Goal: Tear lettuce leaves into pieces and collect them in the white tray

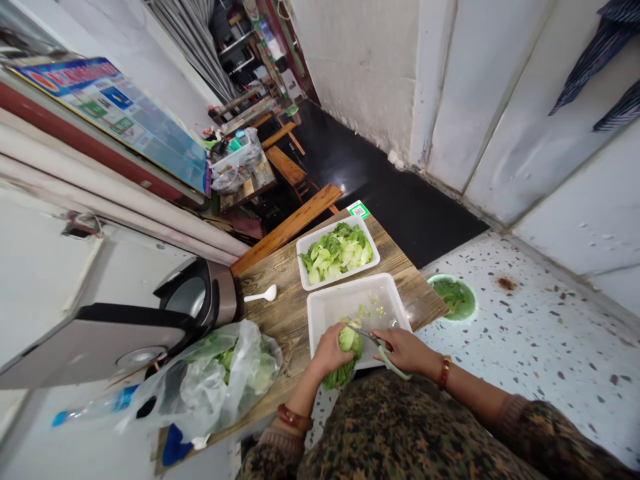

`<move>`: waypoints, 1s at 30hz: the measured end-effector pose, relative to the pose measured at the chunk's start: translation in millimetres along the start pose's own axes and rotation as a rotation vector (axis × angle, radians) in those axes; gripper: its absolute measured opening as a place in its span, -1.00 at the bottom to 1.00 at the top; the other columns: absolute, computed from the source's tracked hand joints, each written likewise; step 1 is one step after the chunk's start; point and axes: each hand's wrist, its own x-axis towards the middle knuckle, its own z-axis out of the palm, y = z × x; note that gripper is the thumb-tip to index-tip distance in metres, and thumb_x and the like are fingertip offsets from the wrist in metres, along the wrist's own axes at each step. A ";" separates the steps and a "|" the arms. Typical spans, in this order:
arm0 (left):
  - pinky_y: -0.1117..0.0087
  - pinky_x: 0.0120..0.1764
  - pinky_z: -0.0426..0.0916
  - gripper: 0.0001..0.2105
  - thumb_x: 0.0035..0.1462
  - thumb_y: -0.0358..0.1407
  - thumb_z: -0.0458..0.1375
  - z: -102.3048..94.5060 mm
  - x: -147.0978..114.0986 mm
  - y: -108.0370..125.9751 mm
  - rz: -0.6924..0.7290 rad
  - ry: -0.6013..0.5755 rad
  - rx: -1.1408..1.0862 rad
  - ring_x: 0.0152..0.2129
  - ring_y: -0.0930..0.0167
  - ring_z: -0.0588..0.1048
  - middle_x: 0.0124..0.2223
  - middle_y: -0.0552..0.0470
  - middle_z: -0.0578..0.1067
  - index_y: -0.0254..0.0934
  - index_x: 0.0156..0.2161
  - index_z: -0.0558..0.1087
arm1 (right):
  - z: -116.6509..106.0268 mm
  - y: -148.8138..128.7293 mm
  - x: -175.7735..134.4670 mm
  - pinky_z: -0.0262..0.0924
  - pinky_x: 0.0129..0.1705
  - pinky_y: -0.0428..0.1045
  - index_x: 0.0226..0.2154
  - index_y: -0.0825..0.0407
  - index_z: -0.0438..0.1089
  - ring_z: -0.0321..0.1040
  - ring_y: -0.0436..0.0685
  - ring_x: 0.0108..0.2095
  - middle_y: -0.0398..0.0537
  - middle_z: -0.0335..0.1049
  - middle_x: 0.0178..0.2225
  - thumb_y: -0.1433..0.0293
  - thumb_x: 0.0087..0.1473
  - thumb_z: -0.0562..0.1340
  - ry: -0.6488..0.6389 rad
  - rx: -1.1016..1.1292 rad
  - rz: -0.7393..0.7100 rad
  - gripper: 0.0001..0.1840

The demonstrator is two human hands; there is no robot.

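My left hand [329, 352] grips a head of green leafy vegetable [347, 340], stem end up, leaves hanging below at the table's near edge. My right hand [407, 349] holds green-handled scissors [381, 348], the blades touching the stem of the vegetable. Both hands are over the near edge of a white rectangular tray [325, 308] that holds a few small green scraps. Behind it stands a second white tray [304, 248] filled with cut green leaves [338, 252]. Both trays rest on a wooden table [280, 293].
A clear plastic bag of greens [220, 380] lies on the table's left. A white spoon [262, 295] lies near a rice cooker [200, 300] with its lid open. A green basin [454, 297] sits on the speckled floor to the right. Wooden benches [287, 227] stand beyond.
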 end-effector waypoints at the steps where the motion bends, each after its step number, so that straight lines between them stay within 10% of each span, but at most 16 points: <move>1: 0.11 0.04 0.32 -0.49 -0.27 -0.42 0.32 0.9 1.1 -2.1 -0.011 -0.002 0.006 -0.09 0.15 0.47 -0.08 -0.12 0.54 -0.29 -0.08 0.49 | 0.7 0.9 -0.5 0.13 -0.23 -0.03 0.09 -0.01 0.40 0.38 0.17 -0.28 -0.02 0.49 -0.32 0.13 0.11 0.23 0.002 0.001 -0.009 -0.48; 14: 0.11 0.06 0.30 -0.42 -0.34 -0.46 0.34 -12.0 -2.0 -0.1 -0.082 0.036 -0.006 -0.09 0.15 0.47 -0.07 -0.10 0.57 -0.27 -0.05 0.51 | -4.7 8.8 1.2 0.16 -0.41 -0.06 -0.34 0.03 0.53 0.37 0.12 -0.49 -0.16 0.45 -0.54 0.20 0.09 0.23 -0.067 0.323 -0.001 -0.74; 22: 0.27 -0.18 0.46 -0.43 -0.30 -0.25 0.46 -47.0 -13.6 5.5 -0.340 0.361 -0.748 -0.30 0.27 0.56 -0.21 -0.04 0.60 -0.29 -0.10 0.46 | -37.1 77.6 -3.6 0.31 -0.12 0.08 0.14 0.04 0.34 0.50 0.30 -0.16 0.14 0.55 -0.10 0.12 0.20 0.13 0.494 0.021 0.307 -0.46; 30: 0.25 -0.22 0.51 -0.35 -0.34 -0.24 0.50 -51.1 -14.3 22.0 -0.388 0.454 -1.093 -0.39 0.30 0.60 -0.28 -0.02 0.61 -0.34 -0.07 0.40 | -42.8 126.2 24.6 0.24 0.02 0.13 0.24 0.19 0.16 0.40 0.29 0.01 0.30 0.45 0.01 0.44 0.19 0.08 0.440 -0.291 0.434 -0.43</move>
